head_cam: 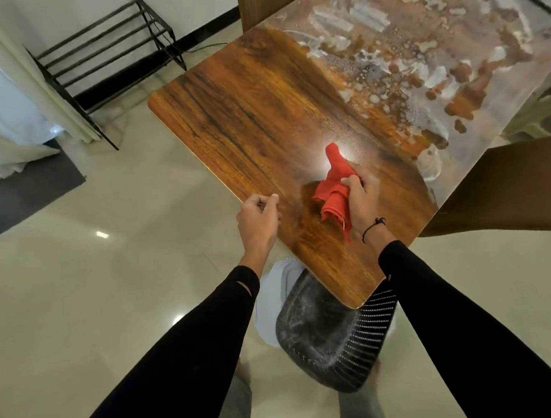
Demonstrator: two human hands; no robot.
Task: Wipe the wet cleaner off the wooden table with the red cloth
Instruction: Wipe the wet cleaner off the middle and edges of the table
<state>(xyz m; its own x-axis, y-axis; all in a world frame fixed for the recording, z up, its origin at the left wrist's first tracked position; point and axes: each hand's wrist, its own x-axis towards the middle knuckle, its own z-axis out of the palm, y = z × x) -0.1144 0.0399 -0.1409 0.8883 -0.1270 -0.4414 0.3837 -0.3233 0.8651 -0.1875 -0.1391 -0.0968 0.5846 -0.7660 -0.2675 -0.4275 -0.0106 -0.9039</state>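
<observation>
Head view, right hand [361, 199] gripping red cloth [331, 188] on wooden table [244, 113], left hand [257, 223] loosely curled, holding nothing, far table edge cut off.

one wooden table [244, 113], its far part toward 1 o'clock smeared with white wet cleaner [420, 61]. one crumpled red cloth [331, 185]. two hands: left hand [258, 221], right hand [363, 196]. one black metal rack [107, 57] at 10 o'clock. one black plastic chair [328, 335] at 6 o'clock; perhaps two brown chair backs [507, 189] beyond.
</observation>
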